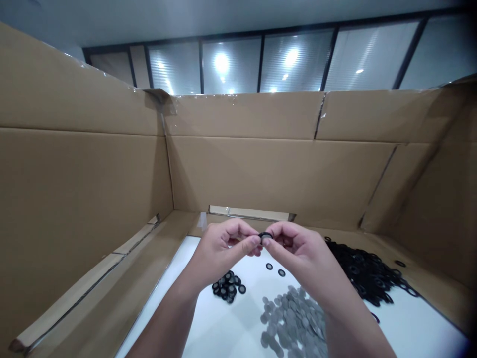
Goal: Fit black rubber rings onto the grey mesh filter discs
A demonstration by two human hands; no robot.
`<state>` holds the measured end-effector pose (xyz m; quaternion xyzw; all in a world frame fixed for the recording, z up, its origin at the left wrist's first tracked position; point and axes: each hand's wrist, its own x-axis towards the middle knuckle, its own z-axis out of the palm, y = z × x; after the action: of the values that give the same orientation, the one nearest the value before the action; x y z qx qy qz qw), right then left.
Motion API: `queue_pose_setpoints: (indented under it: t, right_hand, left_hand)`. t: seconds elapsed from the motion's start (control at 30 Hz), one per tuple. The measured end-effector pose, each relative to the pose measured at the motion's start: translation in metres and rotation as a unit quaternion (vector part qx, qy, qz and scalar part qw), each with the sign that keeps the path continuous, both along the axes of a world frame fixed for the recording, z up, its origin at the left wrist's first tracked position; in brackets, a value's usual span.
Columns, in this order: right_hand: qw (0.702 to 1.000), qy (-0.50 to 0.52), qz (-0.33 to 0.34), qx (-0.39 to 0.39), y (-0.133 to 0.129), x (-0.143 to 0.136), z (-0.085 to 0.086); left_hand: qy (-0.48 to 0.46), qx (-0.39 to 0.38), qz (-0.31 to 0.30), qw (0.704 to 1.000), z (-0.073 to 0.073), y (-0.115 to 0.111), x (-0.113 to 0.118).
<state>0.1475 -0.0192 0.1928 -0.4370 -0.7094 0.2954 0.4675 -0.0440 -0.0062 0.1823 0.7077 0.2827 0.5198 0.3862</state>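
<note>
Between the fingertips of both hands is a small black rubber ring (266, 234) with a grey disc at its middle. My left hand (227, 246) pinches its left edge with thumb and index finger. From the other side, my right hand (300, 248) grips it in the same way, the thumb over the disc. Below the hands lies a pile of loose grey discs (294, 318), partly hidden by my right forearm. A heap of black rings (365, 271) is to the right. Left of centre sits a small pile of black rings with grey centres (226, 287).
Two ringed discs (281, 273) lie apart just beyond the grey pile. A white sheet (212, 323) covers the work surface. Tall cardboard walls (253, 169) surround it at the left, back and right. A cardboard strip (253, 214) runs along the foot of the back wall.
</note>
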Motion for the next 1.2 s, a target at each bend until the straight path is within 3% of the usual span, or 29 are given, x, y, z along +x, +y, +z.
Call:
queue_pose_setpoints:
  t: [0.23, 0.47, 0.67, 0.8, 1.07, 1.2]
  right_hand:
    - [0.999, 0.038, -0.011, 0.000, -0.001, -0.005, -0.001]
    - [0.988, 0.146, -0.022, 0.051, 0.004, -0.014, -0.003]
    - [0.995, 0.078, -0.020, 0.058, 0.002, -0.010, -0.001]
    - [0.997, 0.047, -0.028, 0.055, -0.001, -0.007, 0.001]
    - [0.999, 0.014, -0.031, 0.038, -0.007, 0.000, 0.005]
    - [0.999, -0.011, -0.029, 0.027, -0.011, 0.004, 0.009]
  left_hand:
    - [-0.070, -0.053, -0.043, 0.995, 0.002, 0.001, 0.003]
    - [-0.185, -0.057, -0.064, 0.979, -0.007, 0.004, 0.017]
    - [-0.143, -0.025, -0.019, 0.989, -0.006, 0.006, 0.012]
    - [-0.136, -0.026, -0.023, 0.990, -0.005, 0.006, 0.011]
    - [-0.107, 0.078, 0.044, 0.990, -0.013, 0.007, 0.015]
    - [-0.096, 0.143, 0.041, 0.984, -0.016, 0.009, 0.017]
